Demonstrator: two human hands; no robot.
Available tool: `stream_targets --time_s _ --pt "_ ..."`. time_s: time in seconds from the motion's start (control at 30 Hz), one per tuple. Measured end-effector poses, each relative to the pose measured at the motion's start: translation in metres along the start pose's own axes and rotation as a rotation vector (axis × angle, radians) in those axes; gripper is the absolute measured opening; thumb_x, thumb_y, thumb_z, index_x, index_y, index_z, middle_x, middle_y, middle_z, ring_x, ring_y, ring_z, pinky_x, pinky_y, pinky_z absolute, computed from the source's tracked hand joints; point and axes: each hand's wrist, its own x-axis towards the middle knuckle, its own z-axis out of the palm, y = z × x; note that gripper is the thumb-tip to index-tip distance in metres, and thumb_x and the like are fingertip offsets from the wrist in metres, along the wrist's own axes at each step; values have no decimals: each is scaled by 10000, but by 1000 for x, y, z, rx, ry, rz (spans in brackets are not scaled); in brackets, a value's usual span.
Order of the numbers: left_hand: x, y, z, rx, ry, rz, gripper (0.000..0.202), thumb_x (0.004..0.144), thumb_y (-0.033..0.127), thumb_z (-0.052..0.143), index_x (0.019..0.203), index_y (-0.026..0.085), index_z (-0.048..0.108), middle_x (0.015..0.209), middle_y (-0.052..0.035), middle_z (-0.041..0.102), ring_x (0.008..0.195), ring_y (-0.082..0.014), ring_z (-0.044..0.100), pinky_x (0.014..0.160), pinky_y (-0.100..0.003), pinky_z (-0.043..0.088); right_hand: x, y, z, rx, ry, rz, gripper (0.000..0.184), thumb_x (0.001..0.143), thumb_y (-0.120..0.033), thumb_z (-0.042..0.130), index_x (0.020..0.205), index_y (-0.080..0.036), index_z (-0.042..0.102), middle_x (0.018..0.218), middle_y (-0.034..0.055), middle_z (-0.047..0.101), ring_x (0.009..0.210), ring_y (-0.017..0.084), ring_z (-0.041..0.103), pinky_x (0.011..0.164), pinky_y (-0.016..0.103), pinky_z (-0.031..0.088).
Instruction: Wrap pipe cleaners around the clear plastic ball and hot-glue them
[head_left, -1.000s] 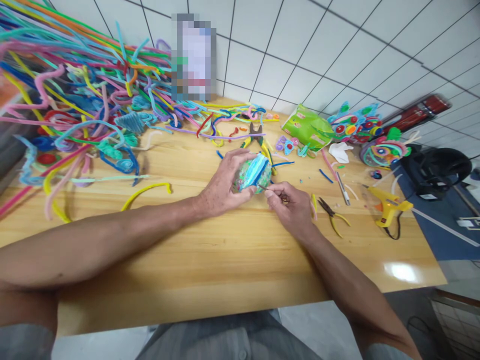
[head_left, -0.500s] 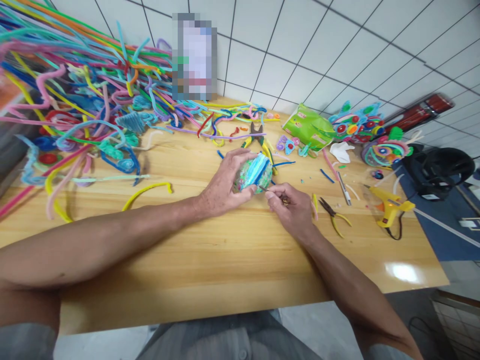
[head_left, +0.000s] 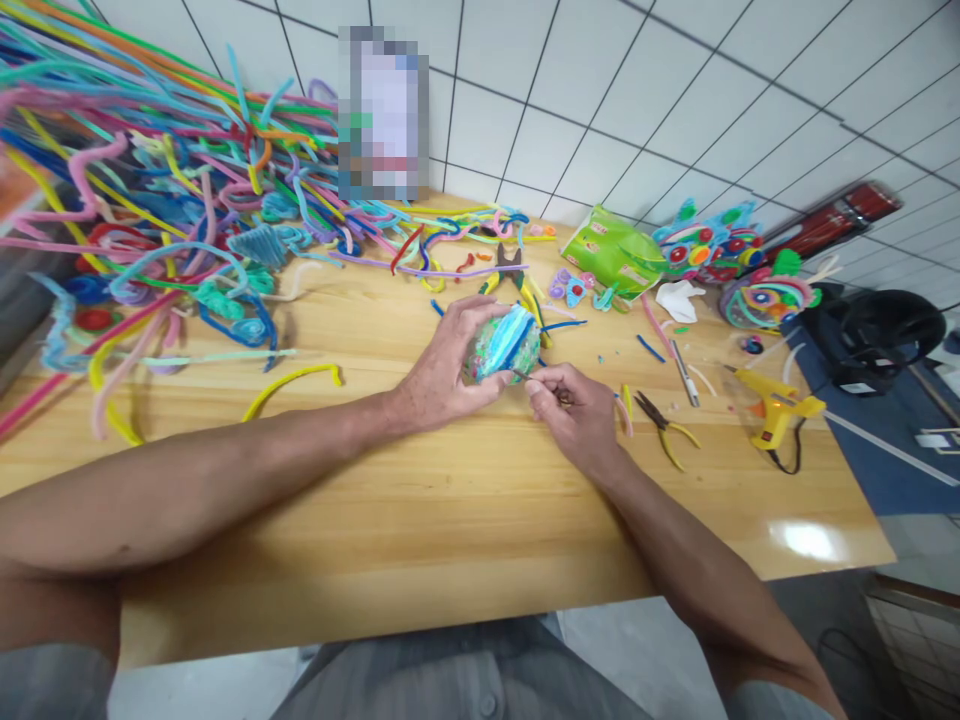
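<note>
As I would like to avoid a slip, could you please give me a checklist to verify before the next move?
1. Left hand grips the round, multicoloured piece with fuzzy blue stripes: ok.
2. Right hand holds the thin, dark, seemingly metal tool: ok.
3. Tool's contact with the piece: cannot tell.
4. Space just beyond the piece free of tools: not ok, metal cutters with yellow-and-green handles lie there.
5. Long-nosed metal pliers with yellow handles apart from the right hand: ok.
6. Yellow plastic glue gun switched off: cannot tell.

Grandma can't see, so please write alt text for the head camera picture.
A left hand grips a round blue-striped piece while the right hand holds a thin tool at its edge, over a table with fuzzy stems and a glue gun.
</note>
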Motion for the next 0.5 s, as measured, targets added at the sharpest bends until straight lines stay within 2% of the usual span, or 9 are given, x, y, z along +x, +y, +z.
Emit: stream_targets --time_s 0.23,0.5 --pt "0 1 0 11 -9 -34 684 1013 542 737 1583 285 460 1565 -158 548 1542 -336 494 1301 -580 429 -2 2 2 17 -8 -11 146 1036 -349 651 966 -236 710 638 -56 625 530 108 584 552 247 471" --pt "-1 1 -1 12 -46 -60 672 1025 508 711 1595 284 435 1593 -167 526 1561 -349 468 1305 -606 417 -3 3 2 -7 -4 -31 133 1027 -339 653 1003 -237 735 647 -43 671 547 124 613 569 258 499"
